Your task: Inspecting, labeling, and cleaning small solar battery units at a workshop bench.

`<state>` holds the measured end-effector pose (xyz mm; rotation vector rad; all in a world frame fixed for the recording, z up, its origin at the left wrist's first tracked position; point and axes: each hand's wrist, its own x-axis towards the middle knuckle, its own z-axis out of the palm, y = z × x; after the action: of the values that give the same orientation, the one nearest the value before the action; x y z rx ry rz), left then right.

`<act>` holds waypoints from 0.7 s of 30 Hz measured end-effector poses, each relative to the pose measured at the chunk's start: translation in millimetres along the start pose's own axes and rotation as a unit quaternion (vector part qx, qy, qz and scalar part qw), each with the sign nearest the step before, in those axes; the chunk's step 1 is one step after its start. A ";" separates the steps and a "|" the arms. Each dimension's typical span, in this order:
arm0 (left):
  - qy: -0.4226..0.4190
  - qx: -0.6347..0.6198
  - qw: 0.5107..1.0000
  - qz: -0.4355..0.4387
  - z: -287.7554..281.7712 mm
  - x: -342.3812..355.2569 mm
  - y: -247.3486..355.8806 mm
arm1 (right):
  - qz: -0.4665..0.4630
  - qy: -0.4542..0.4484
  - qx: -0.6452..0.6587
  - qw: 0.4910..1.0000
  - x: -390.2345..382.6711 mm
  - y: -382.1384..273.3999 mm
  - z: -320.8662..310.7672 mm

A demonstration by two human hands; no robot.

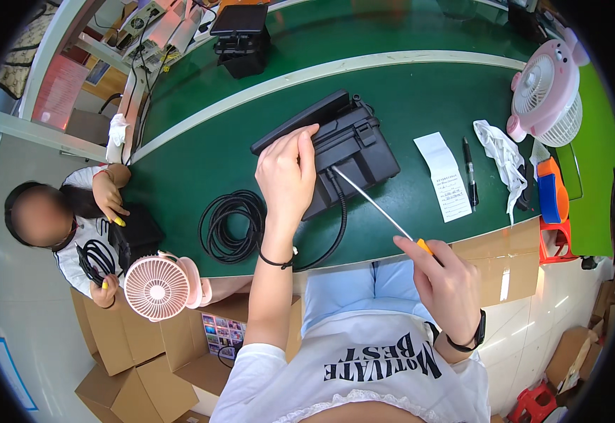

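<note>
On the green tabletop point(413, 99) sits a black plastic box point(367, 151) with a clasp and a flat black panel on its far left side. My left hand point(286, 166) grips the box and panel at the left, its fingers held together; part of the box is hidden behind it. In my right hand point(448, 285) is a long screwdriver point(374, 204) with an orange handle. Its shaft slants up to the near face of the box, and the tip meets it beside a black corrugated cable point(341, 211). A coil of black cable point(209, 225) lies left of my wrist.
Right of the box are a paper slip point(445, 180), a pen point(469, 173), a crumpled white cloth point(499, 158) and a pink fan point(544, 92). Another black box point(242, 53) stands at the back. On the left, a person point(92, 218) handles a black box near a second fan point(158, 287).
</note>
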<state>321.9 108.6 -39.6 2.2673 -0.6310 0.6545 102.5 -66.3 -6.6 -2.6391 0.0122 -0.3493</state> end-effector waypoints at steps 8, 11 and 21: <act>0.009 -0.021 1.000 -0.009 2.7 2.5 -0.8 | 0.019 0.017 0.207 0.978 -10.0 20.9 0.5; 0.017 -0.014 1.000 0.002 2.6 -0.1 -1.1 | 0.155 -0.083 0.649 0.740 -24.1 50.1 14.7; 0.022 0.000 1.000 0.008 -2.4 -4.7 1.2 | 0.008 -0.124 0.921 0.368 -41.1 108.8 67.3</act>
<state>317.0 110.7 -40.4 2.2444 -0.6276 0.7093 85.1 -129.3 -124.0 -0.3063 -0.2771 0.1426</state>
